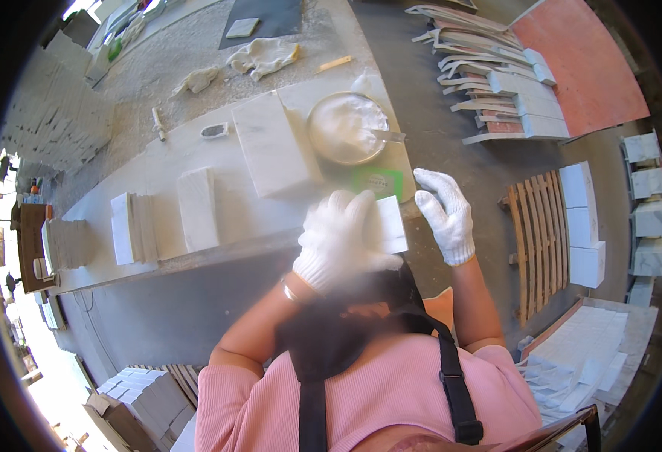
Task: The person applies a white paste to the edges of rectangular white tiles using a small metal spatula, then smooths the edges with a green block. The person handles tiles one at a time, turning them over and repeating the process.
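My left hand [338, 239], in a white knitted glove, grips a small white stone tile [391, 224] held up in front of my chest. A little to the right of the tile, my right hand [445, 211], also gloved, is raised with its fingers spread and holds nothing. Just beyond the hands a round metal bowl of white paste [346, 128] sits on the workbench with a tool resting in it. A green card [378, 182] lies beside the bowl.
On the grey workbench [165, 162] lie a large white slab [271, 147], stacked tiles [131, 226] and a standing tile [198, 209]. Rags [265, 56] lie farther back. Stone pieces [497, 83], a wooden pallet [539, 237] and white blocks [583, 226] stand at the right.
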The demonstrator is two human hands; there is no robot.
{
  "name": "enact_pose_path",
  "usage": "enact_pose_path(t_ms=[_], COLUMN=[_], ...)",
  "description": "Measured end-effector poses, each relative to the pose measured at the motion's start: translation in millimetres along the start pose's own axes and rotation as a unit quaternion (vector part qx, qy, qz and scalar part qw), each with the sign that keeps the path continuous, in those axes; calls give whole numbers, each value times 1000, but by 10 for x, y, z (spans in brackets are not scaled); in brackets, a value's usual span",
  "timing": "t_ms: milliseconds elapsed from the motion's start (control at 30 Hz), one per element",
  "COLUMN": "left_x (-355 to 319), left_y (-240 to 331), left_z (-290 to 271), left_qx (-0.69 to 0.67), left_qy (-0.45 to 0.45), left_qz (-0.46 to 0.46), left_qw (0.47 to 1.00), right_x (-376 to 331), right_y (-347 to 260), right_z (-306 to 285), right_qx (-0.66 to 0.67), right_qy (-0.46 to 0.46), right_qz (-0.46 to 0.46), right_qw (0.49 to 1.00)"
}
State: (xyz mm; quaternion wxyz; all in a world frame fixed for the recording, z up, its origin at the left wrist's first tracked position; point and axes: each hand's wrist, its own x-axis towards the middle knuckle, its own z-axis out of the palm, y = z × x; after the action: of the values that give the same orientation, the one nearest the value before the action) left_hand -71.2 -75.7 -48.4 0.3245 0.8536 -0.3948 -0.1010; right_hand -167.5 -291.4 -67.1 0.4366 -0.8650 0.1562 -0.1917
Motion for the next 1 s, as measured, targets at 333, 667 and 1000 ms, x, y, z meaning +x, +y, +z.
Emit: enact_pose_path(t_ms=[333,667,1000], left_x=[29,9,-67], left_y=[179,231,-76], left_z=[224,249,25], left_qx=[51,18,-26], left_qy=[63,46,-108], left_qz=[143,138,69], left_qw=[987,989,991], right_x=[-134,-558,-665], right_y=[-120,-313,-261], right_z=[-51,-206,-205], right_qx=[42,306,304], right_qy=[17,-97,-128], right_qz=[89,256,225], right_qw=[995,912,917])
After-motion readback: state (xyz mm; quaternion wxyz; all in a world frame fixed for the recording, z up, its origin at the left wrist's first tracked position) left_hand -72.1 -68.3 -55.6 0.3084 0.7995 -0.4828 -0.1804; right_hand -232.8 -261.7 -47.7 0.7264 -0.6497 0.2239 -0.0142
